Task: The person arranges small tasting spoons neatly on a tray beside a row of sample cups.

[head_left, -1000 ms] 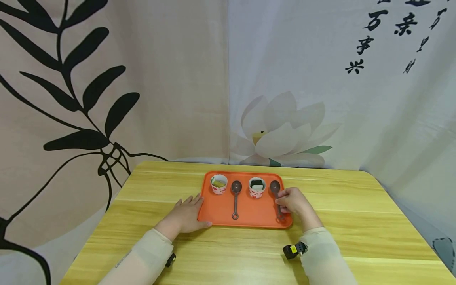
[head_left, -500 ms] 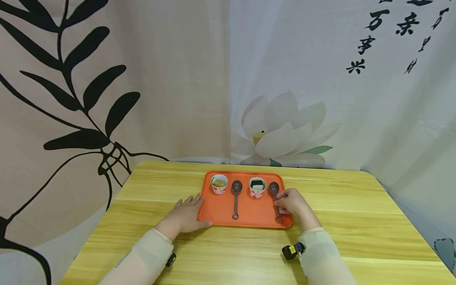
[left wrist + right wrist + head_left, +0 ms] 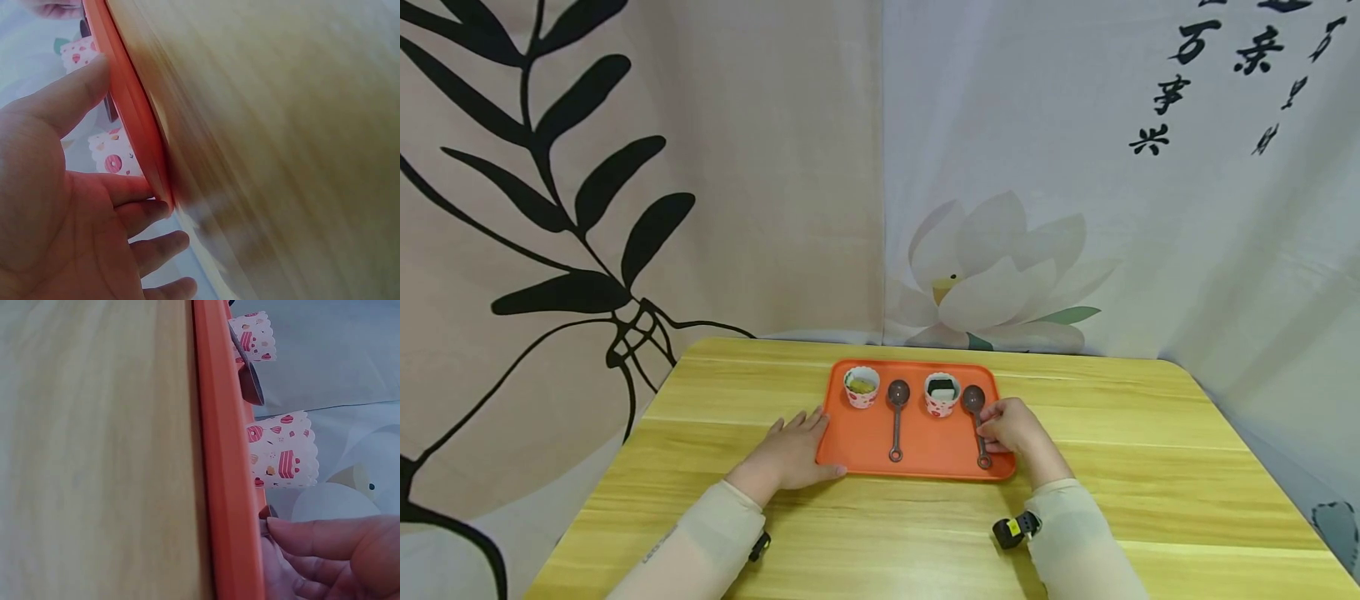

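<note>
An orange tray lies on the wooden table, seen edge-on in both wrist views. My left hand rests at its left end, fingers spread and thumb along the front rim; in the left wrist view the fingers reach the rim. My right hand pinches the handle of a brown spoon at the tray's right side, with thumb and fingers. Left of that spoon stands a patterned paper cup holding dark and white pieces. A second brown spoon lies farther left, beside another paper cup with yellowish contents.
The wooden table extends around the tray on all sides. Behind its far edge hangs a pale curtain printed with dark leaves, a lotus and writing. Wrist cameras sit on both cuffs.
The right hand has shifted the right-hand spoon slightly left, toward the nearer cup, and its handle end has moved a little left too. The left hand has kept its place on the tray.
</note>
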{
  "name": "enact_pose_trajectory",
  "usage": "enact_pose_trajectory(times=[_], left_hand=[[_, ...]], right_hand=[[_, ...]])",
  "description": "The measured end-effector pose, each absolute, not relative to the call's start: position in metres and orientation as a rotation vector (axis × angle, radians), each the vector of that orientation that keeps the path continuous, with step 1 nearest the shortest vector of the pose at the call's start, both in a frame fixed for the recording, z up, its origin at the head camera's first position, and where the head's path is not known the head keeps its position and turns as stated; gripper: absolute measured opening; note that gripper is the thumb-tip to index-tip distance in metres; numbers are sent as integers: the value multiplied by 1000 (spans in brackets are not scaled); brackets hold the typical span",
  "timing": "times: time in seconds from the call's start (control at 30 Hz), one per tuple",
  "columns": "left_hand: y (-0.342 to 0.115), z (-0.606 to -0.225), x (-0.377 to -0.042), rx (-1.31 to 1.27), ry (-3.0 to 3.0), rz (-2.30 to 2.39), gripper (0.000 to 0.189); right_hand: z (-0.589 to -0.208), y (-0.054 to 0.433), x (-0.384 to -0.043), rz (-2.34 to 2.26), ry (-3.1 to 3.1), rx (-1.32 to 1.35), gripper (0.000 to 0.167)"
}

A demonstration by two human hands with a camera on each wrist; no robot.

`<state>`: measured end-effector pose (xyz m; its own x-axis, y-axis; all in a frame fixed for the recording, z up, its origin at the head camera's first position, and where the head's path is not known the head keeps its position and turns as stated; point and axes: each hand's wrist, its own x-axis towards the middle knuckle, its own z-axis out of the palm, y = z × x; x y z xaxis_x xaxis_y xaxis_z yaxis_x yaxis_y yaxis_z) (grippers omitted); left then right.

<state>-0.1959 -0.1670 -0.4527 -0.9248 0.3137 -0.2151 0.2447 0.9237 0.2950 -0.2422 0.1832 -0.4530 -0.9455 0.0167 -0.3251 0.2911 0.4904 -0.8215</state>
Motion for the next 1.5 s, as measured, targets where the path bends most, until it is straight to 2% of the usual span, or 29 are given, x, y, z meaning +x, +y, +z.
enact_pose_trajectory(times=[1.5], left_hand=[[-166, -449, -194, 411, 2821, 384, 94]], right_hand=[[-453, 186, -239, -1441, 2476, 304, 13]])
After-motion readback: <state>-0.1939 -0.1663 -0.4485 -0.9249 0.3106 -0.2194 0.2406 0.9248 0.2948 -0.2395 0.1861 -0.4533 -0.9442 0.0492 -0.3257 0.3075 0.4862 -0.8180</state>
